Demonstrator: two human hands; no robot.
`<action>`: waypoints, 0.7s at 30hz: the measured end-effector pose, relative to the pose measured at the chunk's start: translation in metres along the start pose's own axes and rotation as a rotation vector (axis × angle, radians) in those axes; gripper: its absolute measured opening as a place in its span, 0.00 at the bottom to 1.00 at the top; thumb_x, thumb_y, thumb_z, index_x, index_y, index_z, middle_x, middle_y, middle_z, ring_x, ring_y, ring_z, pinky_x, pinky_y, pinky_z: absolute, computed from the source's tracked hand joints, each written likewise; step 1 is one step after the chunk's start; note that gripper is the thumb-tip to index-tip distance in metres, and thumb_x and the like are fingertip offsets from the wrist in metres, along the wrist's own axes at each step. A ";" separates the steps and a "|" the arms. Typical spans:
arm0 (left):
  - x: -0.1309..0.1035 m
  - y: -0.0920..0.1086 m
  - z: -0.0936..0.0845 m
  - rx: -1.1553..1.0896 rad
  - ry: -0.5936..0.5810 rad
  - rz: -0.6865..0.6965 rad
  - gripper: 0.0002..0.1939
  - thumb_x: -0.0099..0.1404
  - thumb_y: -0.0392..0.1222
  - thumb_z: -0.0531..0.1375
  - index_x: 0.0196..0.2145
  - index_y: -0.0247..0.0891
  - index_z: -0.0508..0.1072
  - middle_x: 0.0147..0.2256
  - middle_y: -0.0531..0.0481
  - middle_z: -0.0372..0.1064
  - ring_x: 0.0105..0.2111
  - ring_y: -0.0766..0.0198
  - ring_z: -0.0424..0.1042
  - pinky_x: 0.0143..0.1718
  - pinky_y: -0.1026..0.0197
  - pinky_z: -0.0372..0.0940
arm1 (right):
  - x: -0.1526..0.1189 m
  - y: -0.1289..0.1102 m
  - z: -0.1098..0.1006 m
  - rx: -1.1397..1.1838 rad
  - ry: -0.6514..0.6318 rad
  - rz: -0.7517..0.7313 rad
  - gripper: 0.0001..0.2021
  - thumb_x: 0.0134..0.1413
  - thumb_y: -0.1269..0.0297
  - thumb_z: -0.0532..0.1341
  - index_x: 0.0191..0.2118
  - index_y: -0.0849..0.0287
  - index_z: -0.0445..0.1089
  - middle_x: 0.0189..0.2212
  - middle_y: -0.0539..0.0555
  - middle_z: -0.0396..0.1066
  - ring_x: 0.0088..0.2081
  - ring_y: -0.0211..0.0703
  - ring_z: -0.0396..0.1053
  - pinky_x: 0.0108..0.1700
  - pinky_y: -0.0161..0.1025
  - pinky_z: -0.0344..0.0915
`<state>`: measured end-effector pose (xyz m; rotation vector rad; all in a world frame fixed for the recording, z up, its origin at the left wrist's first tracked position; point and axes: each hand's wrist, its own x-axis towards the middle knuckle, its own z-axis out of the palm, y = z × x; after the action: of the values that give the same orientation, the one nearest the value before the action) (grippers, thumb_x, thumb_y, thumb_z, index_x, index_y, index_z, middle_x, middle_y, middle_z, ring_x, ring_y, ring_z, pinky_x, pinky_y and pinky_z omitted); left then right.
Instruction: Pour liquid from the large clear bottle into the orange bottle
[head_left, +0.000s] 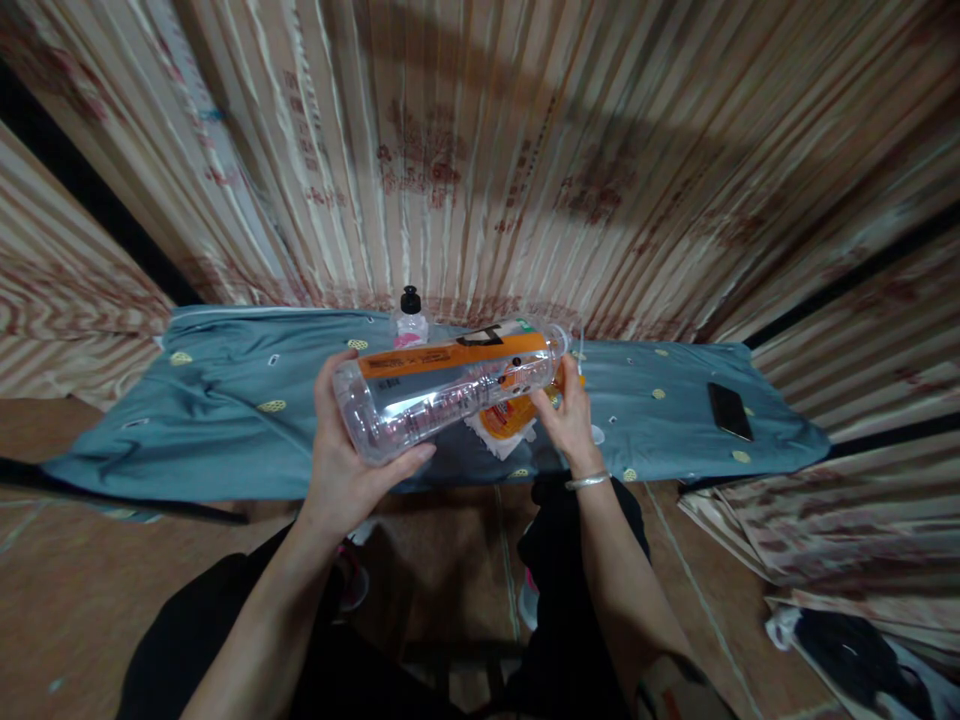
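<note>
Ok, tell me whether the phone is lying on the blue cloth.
Yes, the phone lies flat on the blue cloth near its right end, well apart from both hands.

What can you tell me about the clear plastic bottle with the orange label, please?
The clear plastic bottle looks empty, its ribbed walls see-through, with an orange label strip along its side. It is held nearly horizontal above the blue-grey cloth, base toward the camera, neck pointing right. The left hand cradles the base end; the right hand is at the neck end. Whether a cap is on cannot be told.
</note>
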<state>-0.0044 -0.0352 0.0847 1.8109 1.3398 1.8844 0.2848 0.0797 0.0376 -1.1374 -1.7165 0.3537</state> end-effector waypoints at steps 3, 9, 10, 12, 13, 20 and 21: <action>0.001 0.000 0.001 -0.008 -0.003 -0.001 0.50 0.56 0.61 0.77 0.70 0.47 0.62 0.57 0.40 0.73 0.54 0.43 0.79 0.57 0.39 0.76 | 0.000 0.000 0.000 0.012 0.000 0.006 0.36 0.64 0.41 0.65 0.71 0.53 0.61 0.61 0.64 0.77 0.59 0.61 0.78 0.63 0.64 0.73; 0.000 -0.001 -0.001 -0.014 -0.006 -0.037 0.53 0.54 0.61 0.78 0.69 0.47 0.62 0.58 0.40 0.72 0.54 0.43 0.79 0.58 0.38 0.76 | 0.000 0.000 0.000 -0.012 0.016 -0.017 0.37 0.64 0.41 0.65 0.71 0.54 0.61 0.60 0.64 0.77 0.58 0.61 0.78 0.62 0.62 0.74; 0.000 0.000 -0.001 -0.027 -0.017 -0.059 0.53 0.54 0.61 0.78 0.70 0.47 0.61 0.58 0.40 0.71 0.55 0.42 0.79 0.58 0.37 0.76 | 0.000 0.001 0.000 -0.023 0.018 -0.021 0.37 0.64 0.41 0.65 0.71 0.54 0.61 0.60 0.64 0.77 0.58 0.61 0.78 0.62 0.62 0.74; -0.001 0.000 -0.002 -0.045 -0.048 -0.104 0.54 0.54 0.60 0.78 0.70 0.49 0.59 0.60 0.39 0.70 0.56 0.41 0.78 0.60 0.34 0.74 | 0.000 0.001 0.000 -0.035 0.020 -0.026 0.36 0.65 0.42 0.64 0.71 0.54 0.61 0.60 0.64 0.77 0.58 0.60 0.78 0.62 0.61 0.75; -0.001 0.000 -0.002 -0.047 -0.057 -0.115 0.54 0.54 0.60 0.78 0.70 0.49 0.59 0.60 0.39 0.69 0.57 0.40 0.77 0.61 0.33 0.73 | -0.001 0.001 0.000 -0.035 0.020 -0.026 0.36 0.65 0.42 0.64 0.71 0.54 0.61 0.60 0.64 0.77 0.58 0.60 0.78 0.62 0.61 0.75; 0.002 0.000 -0.002 0.025 -0.024 -0.016 0.54 0.53 0.62 0.78 0.70 0.45 0.61 0.58 0.39 0.72 0.54 0.44 0.79 0.58 0.40 0.76 | -0.001 0.001 0.000 -0.026 0.016 -0.020 0.36 0.65 0.42 0.64 0.71 0.55 0.61 0.59 0.64 0.78 0.58 0.61 0.78 0.62 0.62 0.75; 0.003 0.000 -0.001 0.030 -0.023 -0.011 0.53 0.54 0.63 0.77 0.70 0.46 0.61 0.58 0.40 0.72 0.54 0.44 0.80 0.57 0.42 0.76 | 0.000 0.002 0.000 -0.028 0.021 -0.026 0.36 0.65 0.41 0.64 0.71 0.55 0.61 0.60 0.64 0.77 0.58 0.61 0.78 0.62 0.61 0.75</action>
<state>-0.0063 -0.0338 0.0865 1.8296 1.3748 1.8422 0.2854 0.0803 0.0360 -1.1342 -1.7213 0.3009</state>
